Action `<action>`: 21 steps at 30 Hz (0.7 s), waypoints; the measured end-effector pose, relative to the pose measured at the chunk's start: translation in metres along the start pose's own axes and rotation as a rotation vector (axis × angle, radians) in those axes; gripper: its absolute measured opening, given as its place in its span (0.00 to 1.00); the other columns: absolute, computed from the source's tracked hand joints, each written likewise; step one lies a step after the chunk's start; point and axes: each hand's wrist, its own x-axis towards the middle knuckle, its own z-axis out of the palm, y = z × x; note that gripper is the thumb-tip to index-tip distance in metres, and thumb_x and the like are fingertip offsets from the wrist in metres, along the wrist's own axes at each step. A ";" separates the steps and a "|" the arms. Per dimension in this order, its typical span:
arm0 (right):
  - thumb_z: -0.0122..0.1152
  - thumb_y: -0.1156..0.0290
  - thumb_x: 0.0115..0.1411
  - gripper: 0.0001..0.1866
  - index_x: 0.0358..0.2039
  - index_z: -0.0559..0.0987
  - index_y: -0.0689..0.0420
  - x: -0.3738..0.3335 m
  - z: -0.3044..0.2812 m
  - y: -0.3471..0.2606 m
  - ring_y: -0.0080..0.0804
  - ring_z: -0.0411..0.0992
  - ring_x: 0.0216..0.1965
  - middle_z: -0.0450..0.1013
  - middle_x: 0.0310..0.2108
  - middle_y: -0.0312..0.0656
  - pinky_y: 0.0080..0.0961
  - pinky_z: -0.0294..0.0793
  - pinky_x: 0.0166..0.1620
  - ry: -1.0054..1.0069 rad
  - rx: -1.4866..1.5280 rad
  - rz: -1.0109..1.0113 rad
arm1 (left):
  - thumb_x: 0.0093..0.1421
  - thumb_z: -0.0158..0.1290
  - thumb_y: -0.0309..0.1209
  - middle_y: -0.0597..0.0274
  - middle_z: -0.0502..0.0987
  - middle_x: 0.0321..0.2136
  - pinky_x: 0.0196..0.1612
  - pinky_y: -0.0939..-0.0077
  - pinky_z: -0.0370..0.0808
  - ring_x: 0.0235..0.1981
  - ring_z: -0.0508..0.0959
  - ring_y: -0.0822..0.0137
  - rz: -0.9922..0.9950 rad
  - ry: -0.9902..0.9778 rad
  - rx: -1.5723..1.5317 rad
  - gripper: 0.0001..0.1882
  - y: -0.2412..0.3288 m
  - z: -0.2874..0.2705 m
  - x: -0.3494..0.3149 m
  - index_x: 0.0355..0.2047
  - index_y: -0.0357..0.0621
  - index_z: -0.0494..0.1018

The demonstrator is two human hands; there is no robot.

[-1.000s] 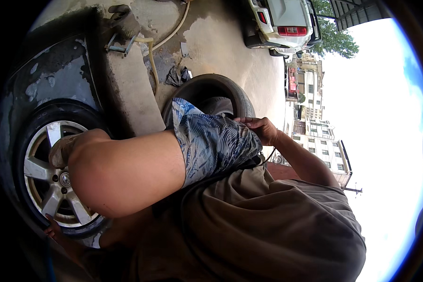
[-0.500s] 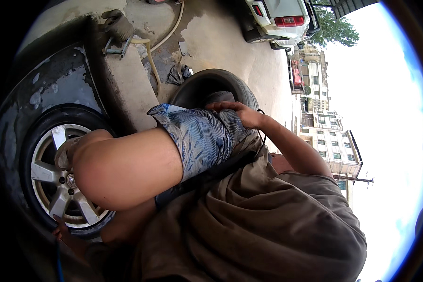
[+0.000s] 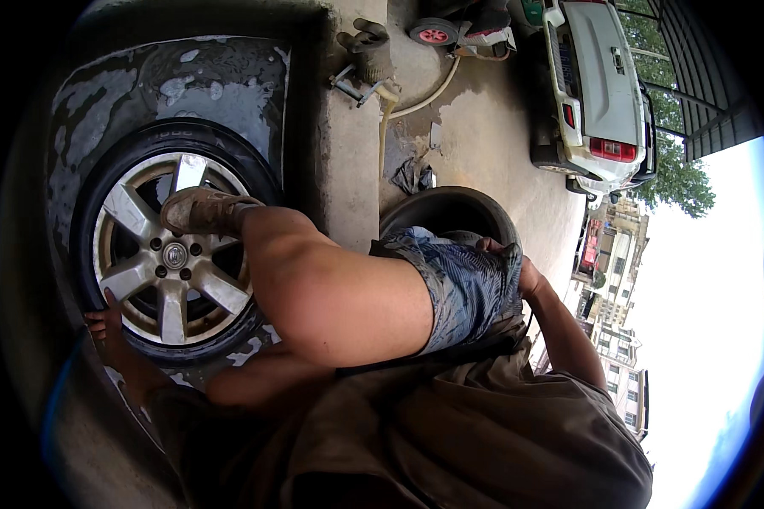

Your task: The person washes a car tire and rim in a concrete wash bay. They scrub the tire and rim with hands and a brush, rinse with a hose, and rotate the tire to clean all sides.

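Observation:
A wheel, a dark tyre (image 3: 261, 174) on a silvery spoked rim (image 3: 172, 310), lies flat in a wet dark basin (image 3: 229, 64) with patches of foam. One of my feet, in a brownish shoe (image 3: 199, 210), rests on the spokes. At the tyre's left edge is my left hand (image 3: 106, 324), fingers apart, one fingertip at the outer end of a spoke; nothing shows in it. My right hand (image 3: 529, 278) is at my patterned blue shorts (image 3: 463, 284). Its fingers curl over the bunched cloth, which hides part of the hand.
A second tyre (image 3: 497, 212) stands just beyond my shorts. A concrete ledge (image 3: 354, 161) borders the basin. Farther off are a yellowish hose (image 3: 437, 97), a metal fitting (image 3: 356, 85), a black plastic bag (image 3: 412, 176), a small red-hubbed wheel (image 3: 433, 32) and a white vehicle (image 3: 598, 76).
The view has swung left, so the wheel and basin show more fully. My left hand stays at the tyre's edge. The right hand stays at the shorts, now more covered by cloth.

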 end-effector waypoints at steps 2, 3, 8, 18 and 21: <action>0.57 0.64 0.58 0.09 0.33 0.70 0.55 -0.024 0.021 -0.004 0.20 0.68 0.33 0.69 0.31 0.32 0.15 0.70 0.38 0.096 0.147 0.044 | 0.39 0.35 0.82 0.39 0.36 0.67 0.63 0.36 0.44 0.65 0.40 0.33 -0.119 -0.654 -0.536 0.66 0.014 -0.032 -0.013 0.69 0.51 0.34; 0.58 0.68 0.58 0.08 0.29 0.68 0.53 -0.036 0.019 -0.009 0.20 0.67 0.32 0.67 0.29 0.31 0.14 0.69 0.36 0.054 0.180 0.051 | 0.37 0.34 0.84 0.38 0.34 0.67 0.63 0.36 0.41 0.66 0.39 0.34 -0.287 -0.947 -0.683 0.68 0.015 -0.051 -0.012 0.69 0.52 0.33; 0.65 0.75 0.50 0.14 0.29 0.66 0.55 -0.081 0.054 -0.041 0.23 0.67 0.29 0.65 0.27 0.33 0.16 0.68 0.33 0.081 0.083 -0.058 | 0.37 0.33 0.84 0.38 0.34 0.67 0.63 0.37 0.42 0.65 0.40 0.31 -0.343 -0.937 -0.726 0.66 0.010 -0.064 -0.016 0.69 0.58 0.32; 0.63 0.74 0.56 0.06 0.33 0.80 0.63 -0.087 0.033 -0.025 0.32 0.78 0.33 0.79 0.33 0.46 0.27 0.78 0.40 0.163 0.183 -0.014 | 0.40 0.38 0.82 0.41 0.32 0.67 0.63 0.38 0.44 0.66 0.41 0.34 -0.376 -1.157 -0.683 0.64 -0.021 -0.118 0.026 0.68 0.61 0.31; 0.60 0.74 0.58 0.05 0.30 0.79 0.63 -0.067 0.046 -0.015 0.30 0.76 0.28 0.77 0.27 0.42 0.26 0.77 0.37 0.386 0.110 0.000 | 0.44 0.38 0.79 0.49 0.25 0.68 0.63 0.34 0.41 0.68 0.36 0.41 -0.337 -1.274 -0.686 0.62 -0.024 -0.143 0.044 0.67 0.63 0.25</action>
